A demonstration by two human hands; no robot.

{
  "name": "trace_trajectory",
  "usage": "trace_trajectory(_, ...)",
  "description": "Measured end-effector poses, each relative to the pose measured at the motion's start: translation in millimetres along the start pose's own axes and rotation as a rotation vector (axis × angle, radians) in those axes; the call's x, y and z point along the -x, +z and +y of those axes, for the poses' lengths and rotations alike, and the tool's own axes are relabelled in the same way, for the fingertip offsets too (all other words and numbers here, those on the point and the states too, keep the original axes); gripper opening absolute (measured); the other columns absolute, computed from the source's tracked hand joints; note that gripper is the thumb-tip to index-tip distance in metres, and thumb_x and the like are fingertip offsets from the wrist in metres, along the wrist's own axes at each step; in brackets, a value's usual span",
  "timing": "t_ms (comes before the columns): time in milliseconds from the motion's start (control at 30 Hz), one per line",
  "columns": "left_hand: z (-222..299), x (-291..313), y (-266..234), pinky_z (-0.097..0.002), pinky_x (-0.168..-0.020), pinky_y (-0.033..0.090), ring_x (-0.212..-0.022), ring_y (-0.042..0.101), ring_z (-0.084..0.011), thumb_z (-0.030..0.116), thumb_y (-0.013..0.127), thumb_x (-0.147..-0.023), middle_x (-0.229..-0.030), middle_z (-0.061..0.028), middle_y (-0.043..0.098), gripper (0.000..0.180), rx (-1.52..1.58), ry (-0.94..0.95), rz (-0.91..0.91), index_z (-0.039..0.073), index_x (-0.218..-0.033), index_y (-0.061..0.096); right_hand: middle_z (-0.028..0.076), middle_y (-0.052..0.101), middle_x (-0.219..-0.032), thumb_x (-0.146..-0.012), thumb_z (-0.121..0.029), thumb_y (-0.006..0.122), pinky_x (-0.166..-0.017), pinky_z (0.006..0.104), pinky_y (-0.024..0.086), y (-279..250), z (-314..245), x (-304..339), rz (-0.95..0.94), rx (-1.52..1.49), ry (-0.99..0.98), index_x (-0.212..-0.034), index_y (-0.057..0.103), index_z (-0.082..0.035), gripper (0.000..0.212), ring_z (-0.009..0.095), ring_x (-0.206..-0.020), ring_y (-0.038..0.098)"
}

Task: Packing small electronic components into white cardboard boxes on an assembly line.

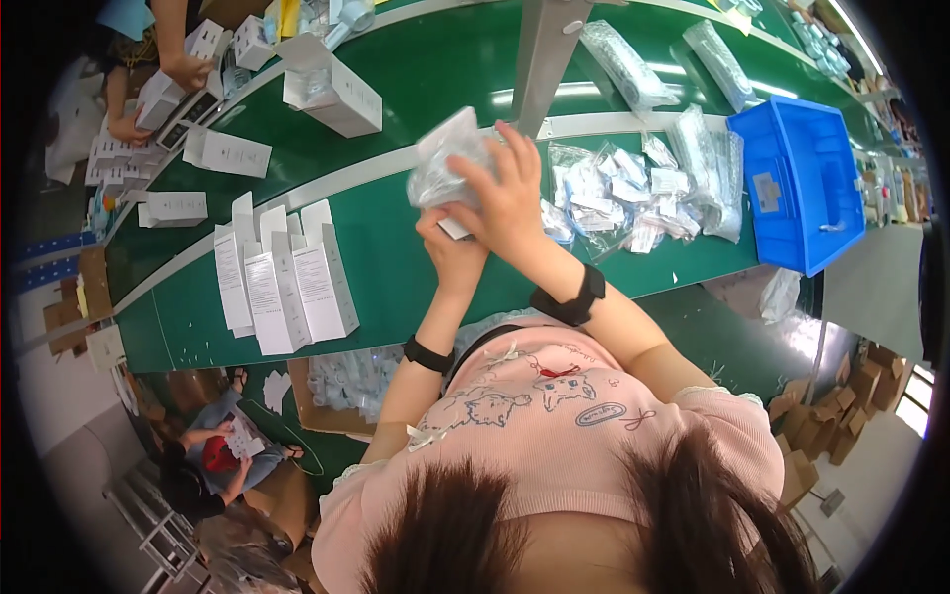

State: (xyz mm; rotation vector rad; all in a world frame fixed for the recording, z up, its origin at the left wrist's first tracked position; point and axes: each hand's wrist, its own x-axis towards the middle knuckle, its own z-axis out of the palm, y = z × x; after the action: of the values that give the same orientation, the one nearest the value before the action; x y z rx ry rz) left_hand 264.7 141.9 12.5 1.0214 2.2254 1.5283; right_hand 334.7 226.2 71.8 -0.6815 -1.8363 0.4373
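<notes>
Above the green bench, both my hands hold a clear plastic bag (447,158) with something white in or behind it; the exact contents cannot be made out. My left hand (457,255) grips it from below, where a small white edge pokes out. My right hand (507,193) presses on its right side with thumb and fingers, the upper fingers raised apart. To the left stand several open white boxes (282,287) with lifted flaps. On the right lies a pile of small clear bags (618,193) with white and blue parts inside.
A blue bin (807,188) stands at the bench's right end, beside bubble-wrapped packs (712,178). A metal post (549,64) rises behind my hands. More white boxes (336,94) sit across the rail, near another person's hands (183,74). Below left, someone sits holding white pieces (242,436).
</notes>
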Motion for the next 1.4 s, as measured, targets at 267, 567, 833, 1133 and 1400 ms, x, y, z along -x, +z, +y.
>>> trace_trajectory(267,-11.3,20.0,-43.8,-0.0372,-0.087,0.04,-0.107,0.046,-0.0356,0.013,0.081,-0.058,-0.126,-0.0265,0.031,0.072,0.272,0.27,0.017,0.008,-0.108,0.029,0.009,0.049,-0.111,-0.059,-0.01,0.071,-0.086,0.0434,0.037,-51.9,59.8,50.1,-0.629,0.061,0.162,-0.104,0.059,-0.012,0.046,0.03,-0.103,0.044)
trace_trajectory(567,31.1,12.9,-78.0,-0.0343,-0.077,0.043,-0.097,0.052,-0.0299,0.009,0.075,-0.059,-0.118,-0.0195,0.042,0.028,-0.085,0.308,-0.159,0.004,-0.082,0.06,0.01,0.052,-0.102,-0.06,-0.007,0.07,-0.079,0.0334,0.043,-64.2,88.3,69.5,-0.996,0.18,0.041,-0.095,0.058,-0.008,0.037,0.03,-0.091,0.051)
trace_trajectory(833,47.1,-1.4,-85.7,-0.0264,-0.051,0.039,-0.055,0.051,-0.0179,0.002,0.07,-0.061,-0.073,-0.0104,0.057,0.015,-0.112,0.0,-0.101,-0.002,-0.067,0.057,0.012,0.054,-0.097,-0.059,0.001,0.069,-0.067,0.0305,0.046,-51.5,-12.4,7.8,-0.191,-0.65,0.161,-0.082,0.056,-0.005,0.027,0.024,-0.087,0.054)
trace_trajectory(1133,42.6,4.9,-85.5,-0.0257,-0.047,0.037,-0.049,0.047,-0.0157,0.003,0.069,-0.062,-0.067,-0.0088,0.056,0.014,-0.037,-0.005,-0.037,-0.002,-0.066,0.056,0.007,0.053,-0.097,-0.059,-0.009,0.071,-0.084,0.043,0.039,-47.0,-31.0,3.5,-0.666,-0.009,-0.397,-0.08,0.056,-0.005,0.026,0.028,-0.1,0.048)
trace_trajectory(1400,40.2,5.8,-86.2,-0.0254,-0.047,0.037,-0.05,0.048,-0.0157,0.002,0.069,-0.062,-0.071,-0.0088,0.059,0.014,-0.009,-0.008,-0.055,-0.002,-0.066,0.056,0.002,0.055,-0.095,-0.064,-0.017,0.068,-0.092,0.0496,0.031,-35.5,-21.9,16.7,-0.734,-0.044,-0.24,-0.079,0.059,-0.008,0.02,0.026,-0.105,0.046)
